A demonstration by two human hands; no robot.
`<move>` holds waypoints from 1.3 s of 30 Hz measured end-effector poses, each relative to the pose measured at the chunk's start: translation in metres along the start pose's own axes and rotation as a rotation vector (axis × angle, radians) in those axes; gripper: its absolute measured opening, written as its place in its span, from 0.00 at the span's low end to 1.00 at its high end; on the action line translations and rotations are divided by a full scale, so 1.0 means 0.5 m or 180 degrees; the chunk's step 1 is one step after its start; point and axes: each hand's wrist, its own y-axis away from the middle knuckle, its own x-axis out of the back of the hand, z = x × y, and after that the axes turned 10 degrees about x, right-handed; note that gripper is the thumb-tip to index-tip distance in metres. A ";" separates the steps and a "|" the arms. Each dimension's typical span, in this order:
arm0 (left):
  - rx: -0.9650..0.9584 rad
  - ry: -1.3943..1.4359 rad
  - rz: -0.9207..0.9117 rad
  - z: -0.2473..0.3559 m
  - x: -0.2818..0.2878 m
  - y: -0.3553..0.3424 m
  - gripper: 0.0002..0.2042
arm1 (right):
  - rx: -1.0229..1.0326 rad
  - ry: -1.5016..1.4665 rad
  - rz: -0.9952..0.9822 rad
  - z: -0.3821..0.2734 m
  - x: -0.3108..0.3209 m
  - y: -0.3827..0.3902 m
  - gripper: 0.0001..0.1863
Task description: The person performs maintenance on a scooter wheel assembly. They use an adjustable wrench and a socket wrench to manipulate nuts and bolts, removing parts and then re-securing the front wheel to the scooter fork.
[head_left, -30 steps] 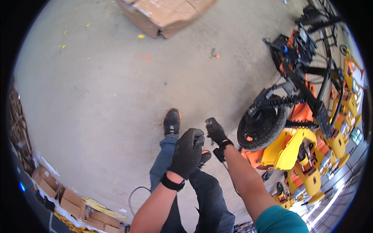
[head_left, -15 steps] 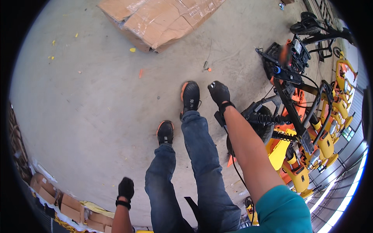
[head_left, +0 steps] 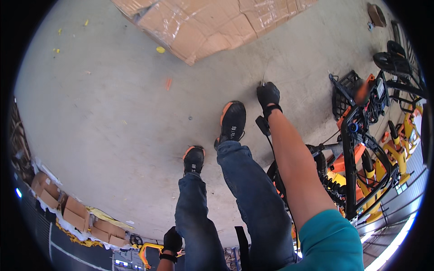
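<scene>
My right hand, in a black glove with a black wrist strap, is held out in front of my right shoe. Its fingers are curled closed, and a thin light tip shows at the knuckles; what it belongs to cannot be made out. Just below that wrist is a small black block with a cable running down along my arm. My left hand, also black-gloved, hangs low beside my left thigh. Its fingers are mostly hidden, and no object shows around it.
A large taped cardboard box lies ahead on the concrete floor. To the right stand a black vehicle frame with spring shocks and several yellow bodies. Open cartons line the lower left. Orange scraps lie on the floor.
The view has shifted: the large box sits nearer and the vehicle frame lies farther right. My left hand has swung in to my left thigh. My right hand remains closed in front.
</scene>
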 end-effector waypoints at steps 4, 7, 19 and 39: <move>-0.0020 0.0110 0.0096 0.047 0.032 0.062 0.05 | -0.0040 -0.0166 0.0237 0.028 0.024 0.073 0.14; -0.0602 0.0107 0.0420 0.036 0.044 0.107 0.06 | 0.0060 -0.0162 -0.0075 0.027 0.076 0.132 0.16; 0.0149 0.0653 0.0117 0.066 0.046 0.074 0.06 | 0.0272 0.0226 0.0262 -0.010 -0.020 -0.021 0.13; -0.0069 0.1145 0.0994 0.049 0.293 0.367 0.03 | 0.0735 -0.0269 -0.2128 0.071 0.520 0.599 0.22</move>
